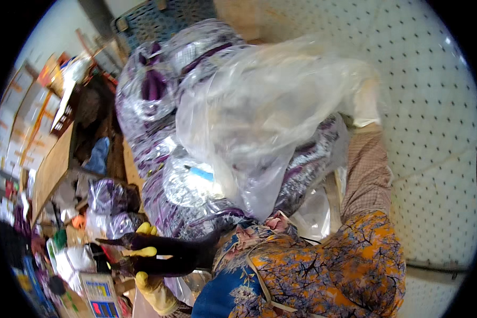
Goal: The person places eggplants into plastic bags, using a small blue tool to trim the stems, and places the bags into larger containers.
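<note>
My left hand (153, 288), in a yellow glove, grips dark purple eggplants (171, 266) at the lower left, its fingers around and between them. My right arm reaches up the right side; the right hand (366, 101), in a pale glove, is blurred and partly covered by a large clear plastic bag (258, 107), so its fingers cannot be made out. The bag spreads over several clear bags packed with eggplants (155, 83) before me. A blue object (200, 173) lies on bright clear plastic among them.
A dotted, pale tiled surface (429, 119) lies on the right. White cartons (31, 127) are stacked at the far left, near an open wooden box or table (53, 171). More bagged eggplants (107, 196) lie at left centre. A blue patterned crate (167, 20) stands at the top.
</note>
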Tool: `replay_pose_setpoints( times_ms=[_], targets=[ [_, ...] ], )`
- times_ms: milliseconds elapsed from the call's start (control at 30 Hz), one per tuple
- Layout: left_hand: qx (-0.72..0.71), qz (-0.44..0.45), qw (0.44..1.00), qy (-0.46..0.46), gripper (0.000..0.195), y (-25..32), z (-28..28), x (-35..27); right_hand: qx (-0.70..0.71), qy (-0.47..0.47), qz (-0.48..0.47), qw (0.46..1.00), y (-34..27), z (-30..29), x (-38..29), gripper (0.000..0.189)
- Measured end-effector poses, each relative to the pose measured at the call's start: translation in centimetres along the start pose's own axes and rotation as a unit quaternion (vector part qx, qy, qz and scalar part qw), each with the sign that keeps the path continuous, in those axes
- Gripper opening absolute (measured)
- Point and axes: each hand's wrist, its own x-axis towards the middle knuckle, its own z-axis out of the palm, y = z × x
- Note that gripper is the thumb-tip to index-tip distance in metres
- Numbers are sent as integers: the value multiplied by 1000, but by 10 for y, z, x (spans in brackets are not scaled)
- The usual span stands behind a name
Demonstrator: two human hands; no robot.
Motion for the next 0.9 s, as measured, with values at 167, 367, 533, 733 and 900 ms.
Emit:
replay_pose_setpoints(
  times_ms=[167,367,533,733,900],
  targets=[
    [19,-23,996,-79,73,-11,7,5,-754,11,-26,657,-60,-210,-5,34],
    [35,-79,995,-50,70,-10,43,1,-717,116,-169,666,-5,-402,-105,19],
    [46,-104,993,-44,68,-10,57,-4,-332,397,192,834,95,-458,-179,15],
    [66,-122,990,-13,66,-5,69,-7,-310,137,416,844,180,-426,-263,34],
    [74,-139,987,3,64,-5,79,-2,-539,-77,412,731,198,-328,-302,51]
  ],
)
